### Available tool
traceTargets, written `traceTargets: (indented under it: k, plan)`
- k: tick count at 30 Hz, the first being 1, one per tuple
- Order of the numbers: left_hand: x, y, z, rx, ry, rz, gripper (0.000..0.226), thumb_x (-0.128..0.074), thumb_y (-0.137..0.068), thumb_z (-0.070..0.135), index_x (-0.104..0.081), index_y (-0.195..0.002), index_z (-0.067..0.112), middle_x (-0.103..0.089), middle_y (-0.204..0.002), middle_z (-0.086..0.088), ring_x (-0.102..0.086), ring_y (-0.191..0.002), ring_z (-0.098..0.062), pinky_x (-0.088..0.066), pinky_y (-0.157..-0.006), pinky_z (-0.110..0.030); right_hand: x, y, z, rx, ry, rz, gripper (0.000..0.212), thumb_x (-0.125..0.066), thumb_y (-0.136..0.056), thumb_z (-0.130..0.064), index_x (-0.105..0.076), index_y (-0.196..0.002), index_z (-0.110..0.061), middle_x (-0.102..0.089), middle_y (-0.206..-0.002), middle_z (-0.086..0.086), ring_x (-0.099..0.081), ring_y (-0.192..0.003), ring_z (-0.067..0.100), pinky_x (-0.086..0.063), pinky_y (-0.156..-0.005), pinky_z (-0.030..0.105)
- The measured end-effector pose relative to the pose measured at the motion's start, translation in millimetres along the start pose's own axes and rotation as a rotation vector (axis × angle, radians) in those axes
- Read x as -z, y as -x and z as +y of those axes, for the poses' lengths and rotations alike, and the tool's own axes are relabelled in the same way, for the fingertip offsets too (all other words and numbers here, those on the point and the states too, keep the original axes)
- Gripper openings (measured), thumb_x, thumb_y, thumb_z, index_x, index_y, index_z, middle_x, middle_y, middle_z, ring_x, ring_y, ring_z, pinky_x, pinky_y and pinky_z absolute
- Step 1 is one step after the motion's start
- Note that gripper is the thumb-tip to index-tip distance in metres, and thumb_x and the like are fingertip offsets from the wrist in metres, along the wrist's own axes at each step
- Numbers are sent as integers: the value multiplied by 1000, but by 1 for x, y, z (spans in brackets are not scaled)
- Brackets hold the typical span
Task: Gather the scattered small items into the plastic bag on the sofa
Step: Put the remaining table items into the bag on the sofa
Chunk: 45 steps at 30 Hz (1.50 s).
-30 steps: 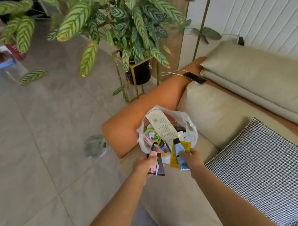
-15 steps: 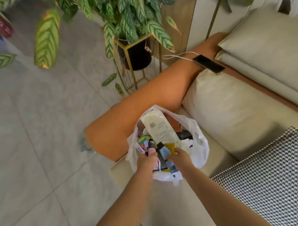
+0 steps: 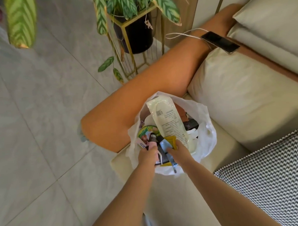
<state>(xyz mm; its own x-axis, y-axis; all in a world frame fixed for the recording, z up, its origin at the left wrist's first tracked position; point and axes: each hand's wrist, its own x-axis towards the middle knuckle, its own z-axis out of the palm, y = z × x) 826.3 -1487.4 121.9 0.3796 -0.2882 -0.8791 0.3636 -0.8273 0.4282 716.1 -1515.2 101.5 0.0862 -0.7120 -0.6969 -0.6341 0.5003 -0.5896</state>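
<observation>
A white plastic bag (image 3: pixel 204 127) stands open on the cream sofa seat beside the orange armrest. Inside lie a long white printed packet (image 3: pixel 170 122), a round green tin (image 3: pixel 147 132) and a dark item (image 3: pixel 190 124). My left hand (image 3: pixel 147 155) grips a pink tube (image 3: pixel 152 144) with a dark cap over the bag's near rim. My right hand (image 3: pixel 179 150) holds a pale blue tube (image 3: pixel 164 146) together with a yellow sachet (image 3: pixel 172 140), inside the bag's mouth.
A phone (image 3: pixel 220 42) on a white cable lies on the orange armrest (image 3: pixel 144 89). A potted plant (image 3: pixel 135 30) in a gold stand is on the tiled floor behind the armrest. A black-and-white patterned cushion (image 3: pixel 268 176) sits at my right.
Both hands have moved forward from in front of the bag to its mouth, carrying the tubes and sachet in. The camera has dipped closer to the bag.
</observation>
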Motion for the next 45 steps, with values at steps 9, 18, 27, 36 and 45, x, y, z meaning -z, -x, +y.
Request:
traceTargets:
  k: [9, 18, 27, 36, 45]
  plan:
    - [6, -5, 4, -110, 55, -34, 27, -61, -88, 19, -56, -113, 10, -63, -90, -6, -61, -78, -19, -48, -65, -28, 31, -9, -21, 233, -187, 46, 12, -51, -92, -11, -44, -101, -13, -53, -101, 8, -54, -84, 21, -48, -71, 33]
    - [14, 11, -24, -387, -994, -62, 94, -57, -90, 17, 15, -150, 23, -58, -125, -3, -57, -113, -25, -45, -88, -32, 23, -11, -7, 234, -269, 58, 14, -52, -91, -8, -47, -91, -21, -53, -88, 0, -52, -87, 19, -45, -71, 28]
    - [29, 10, -40, -677, -1593, 140, 38, -44, -94, 12, -44, -130, 23, -66, -108, 3, -61, -104, -20, -32, -89, -33, 41, -18, -5, 284, 2, 98, 16, -51, -93, -18, -51, -109, -13, -56, -95, 1, -53, -86, 21, -39, -72, 28]
    - [33, 40, -10, -555, -1474, -265, 25, -57, -92, 31, -69, -114, 28, -65, -120, 1, -56, -114, -24, -35, -102, -34, 38, 0, 8, 243, 253, -79, 26, -60, -84, -13, -56, -109, -15, -59, -103, 4, -55, -96, 22, -44, -80, 29]
    - [33, 64, 34, -764, -1119, -436, 19, -69, -82, 10, -75, -100, 10, -73, -102, -4, -64, -89, -12, -43, -73, -6, 64, 5, 21, 189, 418, -76, 26, -65, -82, -16, -64, -109, -15, -67, -108, 4, -60, -102, 21, -41, -82, 23]
